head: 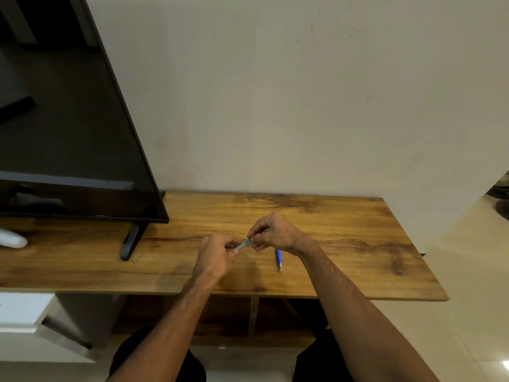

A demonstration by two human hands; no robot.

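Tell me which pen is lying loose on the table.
The blue pen, lying alone on the wooden table beside the right wrist. The green pen is pinched between the left hand and right hand.

Green pen, blue pen, wood-grain table

No lettering, label, brand, number or sign can be read on anything here.

Both hands, left and right, pinch small green pen part above wooden table; blue pen beside.
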